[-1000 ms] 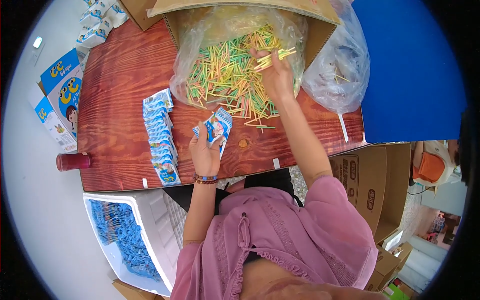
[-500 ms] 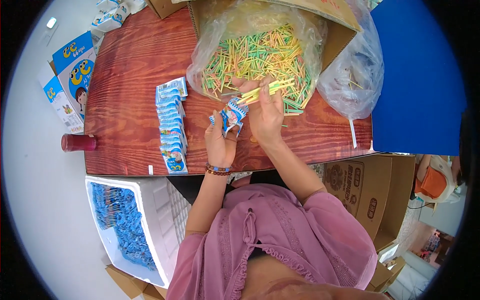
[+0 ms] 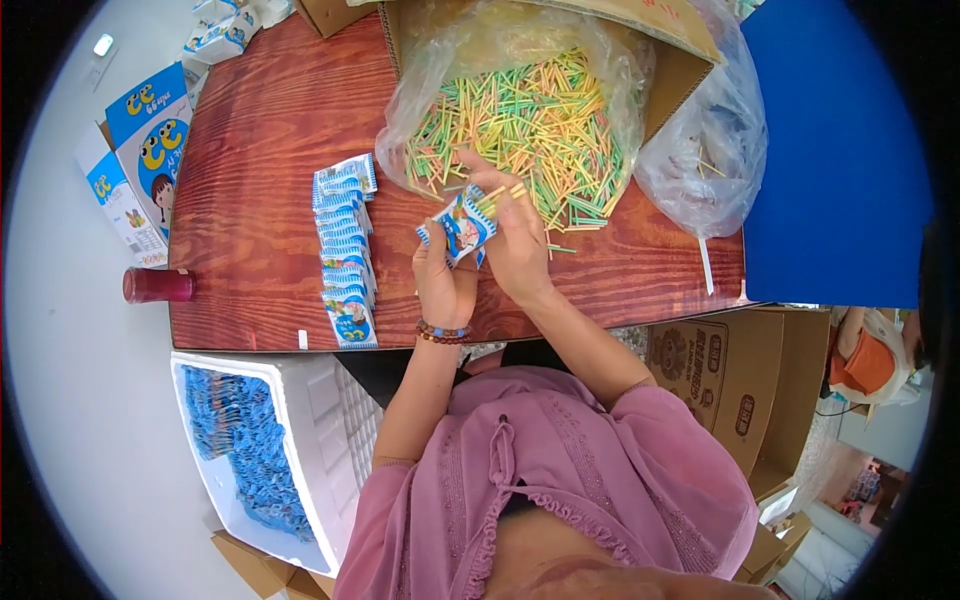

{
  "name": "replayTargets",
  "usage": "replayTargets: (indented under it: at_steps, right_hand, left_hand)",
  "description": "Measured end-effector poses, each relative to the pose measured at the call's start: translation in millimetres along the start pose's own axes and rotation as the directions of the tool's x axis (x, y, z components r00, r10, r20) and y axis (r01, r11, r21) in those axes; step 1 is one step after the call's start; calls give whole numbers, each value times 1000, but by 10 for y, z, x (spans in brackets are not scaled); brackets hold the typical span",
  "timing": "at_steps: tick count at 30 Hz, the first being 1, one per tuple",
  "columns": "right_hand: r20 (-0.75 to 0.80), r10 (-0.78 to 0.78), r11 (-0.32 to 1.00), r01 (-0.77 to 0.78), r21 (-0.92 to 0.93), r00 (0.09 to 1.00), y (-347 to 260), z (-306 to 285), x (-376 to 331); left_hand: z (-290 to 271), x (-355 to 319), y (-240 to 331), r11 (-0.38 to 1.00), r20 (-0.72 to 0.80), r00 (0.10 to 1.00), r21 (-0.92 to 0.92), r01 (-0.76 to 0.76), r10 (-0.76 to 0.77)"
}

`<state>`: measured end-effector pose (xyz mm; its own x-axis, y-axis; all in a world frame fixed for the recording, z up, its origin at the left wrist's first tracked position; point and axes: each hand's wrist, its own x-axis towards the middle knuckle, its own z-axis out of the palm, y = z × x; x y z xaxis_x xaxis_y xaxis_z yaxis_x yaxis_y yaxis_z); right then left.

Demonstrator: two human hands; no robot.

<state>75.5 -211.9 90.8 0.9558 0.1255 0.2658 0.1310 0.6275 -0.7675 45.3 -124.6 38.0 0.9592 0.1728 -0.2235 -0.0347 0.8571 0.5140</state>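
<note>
My left hand (image 3: 444, 280) grips a small blue and white packet (image 3: 463, 228), tilted with its upper end toward my right hand. Yellowish thin sticks (image 3: 492, 199) are pinched in my right hand (image 3: 516, 240), and their lower ends sit at or inside the packet's mouth. Just beyond both hands, a heap of green, yellow and pink sticks (image 3: 540, 130) spills out of a clear plastic bag (image 3: 400, 120). An overlapping row of similar blue and white packets (image 3: 346, 250) lies on the table to the left of my left hand.
The red wooden table (image 3: 250, 200) carries a cardboard box (image 3: 680, 80) behind the sticks. A clear bag (image 3: 700, 180) lies at right beside a blue panel (image 3: 830, 150). A red-lidded jar (image 3: 158, 285) is at left. Below stands a white foam box (image 3: 310, 450) of blue packets.
My right hand has come down and toward the left, bringing the sticks from above the heap to the packet's mouth. My left hand still holds the packet in nearly the same place.
</note>
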Motion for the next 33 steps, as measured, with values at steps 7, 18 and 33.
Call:
replayTargets:
  at_steps: [7,18,33]
  right_hand:
    - [121,12,950,26,-311,993,46,-181,52]
    - [114,257,784,-138,-605,960,-95,-336,95]
    - [223,578,696,-332,-636,785,216,19,114]
  left_hand:
    - [-42,63,-71,995,14,999,-93,46,-45]
    - [-81,250,-133,969,131,990,-232,80,-51]
    - [-587,-760,589,436,-73,594,751,-496,801]
